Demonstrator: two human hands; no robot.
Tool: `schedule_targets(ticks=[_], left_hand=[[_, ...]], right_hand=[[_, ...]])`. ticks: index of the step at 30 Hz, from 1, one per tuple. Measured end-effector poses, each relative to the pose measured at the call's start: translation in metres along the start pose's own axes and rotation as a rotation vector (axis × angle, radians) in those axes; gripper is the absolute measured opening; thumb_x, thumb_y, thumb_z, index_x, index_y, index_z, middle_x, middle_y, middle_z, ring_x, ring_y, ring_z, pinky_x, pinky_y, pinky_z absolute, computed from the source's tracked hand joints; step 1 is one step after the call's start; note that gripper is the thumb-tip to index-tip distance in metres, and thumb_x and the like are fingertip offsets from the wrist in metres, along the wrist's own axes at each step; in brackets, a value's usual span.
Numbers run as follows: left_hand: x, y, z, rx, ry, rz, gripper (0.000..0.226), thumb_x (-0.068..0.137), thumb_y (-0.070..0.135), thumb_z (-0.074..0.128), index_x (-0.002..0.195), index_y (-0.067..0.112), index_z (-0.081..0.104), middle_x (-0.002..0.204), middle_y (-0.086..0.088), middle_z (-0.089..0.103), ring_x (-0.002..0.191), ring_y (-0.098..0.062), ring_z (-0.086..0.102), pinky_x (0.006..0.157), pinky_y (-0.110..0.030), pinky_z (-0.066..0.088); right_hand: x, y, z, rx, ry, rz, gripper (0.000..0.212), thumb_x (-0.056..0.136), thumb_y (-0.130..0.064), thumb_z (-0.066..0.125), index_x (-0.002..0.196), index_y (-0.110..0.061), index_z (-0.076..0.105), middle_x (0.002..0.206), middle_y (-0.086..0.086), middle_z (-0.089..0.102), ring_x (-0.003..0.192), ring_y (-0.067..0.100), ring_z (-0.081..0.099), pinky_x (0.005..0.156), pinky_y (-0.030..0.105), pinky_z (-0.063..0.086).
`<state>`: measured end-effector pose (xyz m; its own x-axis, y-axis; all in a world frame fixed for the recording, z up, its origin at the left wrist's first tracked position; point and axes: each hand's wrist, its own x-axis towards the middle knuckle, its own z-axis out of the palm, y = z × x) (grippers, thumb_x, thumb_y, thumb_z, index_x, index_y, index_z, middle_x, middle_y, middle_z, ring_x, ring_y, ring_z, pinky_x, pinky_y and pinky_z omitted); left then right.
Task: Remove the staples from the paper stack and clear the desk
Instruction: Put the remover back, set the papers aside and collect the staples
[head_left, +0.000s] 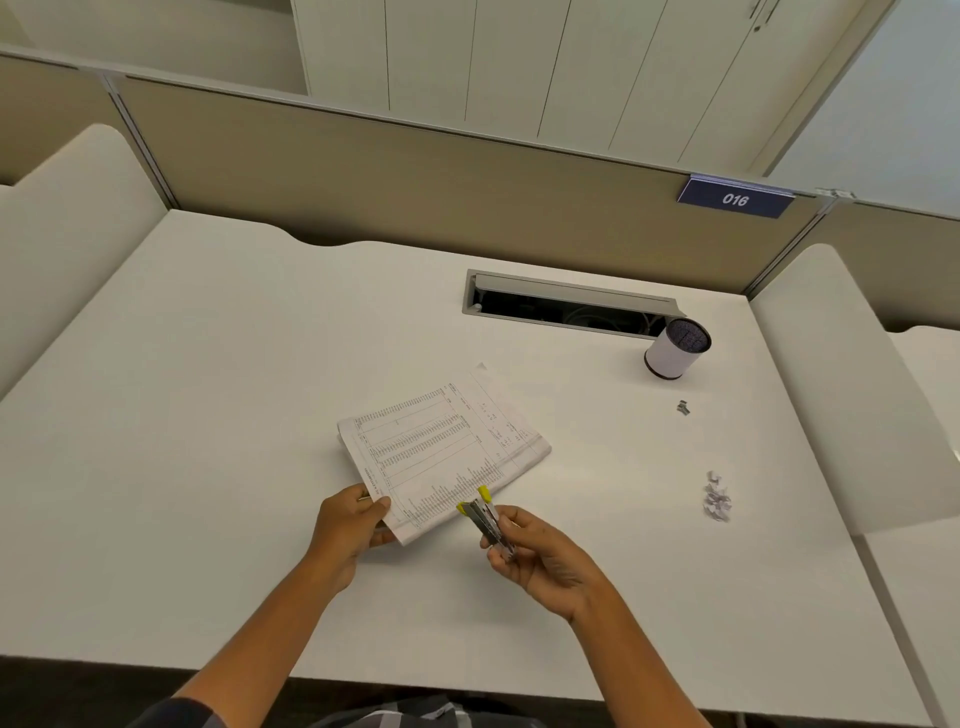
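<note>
The paper stack (441, 452) lies mid-bench (208, 364), wide bare surface to its left. Left hand (353, 525) pinches its near corner; right hand (540, 556) fingers curl round a staple remover (485, 522) at its edge.

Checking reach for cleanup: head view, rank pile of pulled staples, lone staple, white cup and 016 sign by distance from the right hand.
From the right hand:
1. Pile of pulled staples, to its right on the desk.
2. Lone staple, farther back and right.
3. White cup, behind that, by the cable slot.
4. 016 sign, on the partition.
</note>
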<state>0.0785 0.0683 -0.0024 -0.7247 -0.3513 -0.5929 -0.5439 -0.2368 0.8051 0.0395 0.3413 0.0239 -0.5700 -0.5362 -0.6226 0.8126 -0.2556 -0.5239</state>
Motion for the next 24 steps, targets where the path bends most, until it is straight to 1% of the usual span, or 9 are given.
schedule_targets(ticks=[3, 7, 9, 11, 14, 16, 18, 21, 24], left_hand=[[0.002, -0.002, 0.001, -0.009, 0.002, -0.003, 0.023, 0.101, 0.004, 0.063, 0.122, 0.012, 0.068, 0.104, -0.004, 0.08, 0.089, -0.024, 0.08, 0.064, -0.034, 0.066], [0.002, -0.005, 0.003, -0.01, 0.003, 0.003, 0.025, 0.102, 0.004, 0.062, 0.125, 0.01, 0.069, 0.108, -0.006, 0.08, 0.093, -0.027, 0.079, 0.069, -0.037, 0.067], [0.002, -0.006, 0.003, 0.0, 0.002, 0.009, 0.027, 0.102, 0.005, 0.063, 0.127, 0.011, 0.068, 0.11, -0.006, 0.079, 0.095, -0.028, 0.079, 0.073, -0.041, 0.067], [0.002, -0.007, 0.003, 0.002, 0.001, 0.01, 0.028, 0.101, 0.006, 0.063, 0.128, 0.012, 0.068, 0.114, -0.007, 0.079, 0.097, -0.028, 0.079, 0.077, -0.044, 0.067], [0.001, -0.007, 0.003, -0.002, 0.001, 0.009, 0.026, 0.102, 0.006, 0.063, 0.125, 0.014, 0.068, 0.114, -0.007, 0.079, 0.098, -0.028, 0.079, 0.078, -0.044, 0.067], [0.0, -0.006, 0.003, 0.005, 0.004, 0.008, 0.023, 0.102, 0.007, 0.063, 0.121, 0.017, 0.069, 0.111, -0.004, 0.078, 0.097, -0.027, 0.078, 0.076, -0.042, 0.068], [0.0, -0.005, 0.003, 0.009, 0.006, 0.009, 0.022, 0.102, 0.007, 0.064, 0.12, 0.017, 0.068, 0.107, -0.002, 0.078, 0.096, -0.025, 0.078, 0.073, -0.039, 0.067], [0.0, -0.004, 0.004, 0.01, 0.006, 0.016, 0.021, 0.102, 0.006, 0.063, 0.119, 0.018, 0.068, 0.101, 0.003, 0.078, 0.093, -0.021, 0.078, 0.067, -0.033, 0.066], [0.001, -0.005, 0.005, 0.012, 0.012, 0.025, 0.021, 0.102, 0.006, 0.063, 0.119, 0.016, 0.069, 0.104, 0.0, 0.079, 0.093, -0.021, 0.078, 0.066, -0.031, 0.066]], right_hand=[[-0.001, 0.008, 0.0, -0.101, -0.143, 0.02, 0.047, 0.1, -0.014, 0.069, 0.145, -0.003, 0.057, 0.106, 0.019, 0.065, 0.081, 0.023, 0.066, 0.082, 0.035, 0.061], [-0.001, 0.013, 0.003, -0.363, -0.141, 0.051, 0.04, 0.101, -0.012, 0.067, 0.139, 0.0, 0.06, 0.109, 0.018, 0.066, 0.093, 0.032, 0.071, 0.092, 0.045, 0.061], [-0.002, 0.015, 0.005, -0.411, -0.154, 0.061, 0.039, 0.101, -0.005, 0.064, 0.14, -0.003, 0.06, 0.112, 0.019, 0.067, 0.105, 0.037, 0.07, 0.104, 0.054, 0.055], [-0.002, 0.018, 0.008, -0.409, -0.17, 0.05, 0.04, 0.101, 0.001, 0.06, 0.141, -0.005, 0.06, 0.113, 0.018, 0.066, 0.108, 0.036, 0.066, 0.109, 0.056, 0.051], [0.001, 0.02, 0.015, -0.434, -0.11, 0.03, 0.035, 0.096, -0.004, 0.07, 0.131, -0.005, 0.066, 0.104, 0.011, 0.063, 0.092, 0.025, 0.063, 0.096, 0.045, 0.055], [0.003, 0.021, 0.02, -0.502, -0.029, 0.023, 0.036, 0.095, -0.016, 0.076, 0.128, -0.008, 0.066, 0.097, 0.008, 0.059, 0.075, 0.019, 0.058, 0.082, 0.038, 0.052], [0.004, 0.023, 0.027, -0.545, 0.04, 0.027, 0.041, 0.098, -0.033, 0.072, 0.131, -0.011, 0.062, 0.096, 0.007, 0.059, 0.063, 0.015, 0.051, 0.07, 0.033, 0.049], [0.005, 0.03, 0.03, -0.53, 0.118, 0.076, 0.051, 0.101, -0.051, 0.063, 0.13, -0.01, 0.058, 0.101, 0.007, 0.059, 0.057, 0.014, 0.04, 0.056, 0.029, 0.043], [0.008, 0.036, 0.028, -0.499, 0.121, 0.113, 0.055, 0.101, -0.053, 0.061, 0.131, -0.006, 0.06, 0.098, 0.007, 0.056, 0.056, 0.013, 0.037, 0.053, 0.028, 0.038]])
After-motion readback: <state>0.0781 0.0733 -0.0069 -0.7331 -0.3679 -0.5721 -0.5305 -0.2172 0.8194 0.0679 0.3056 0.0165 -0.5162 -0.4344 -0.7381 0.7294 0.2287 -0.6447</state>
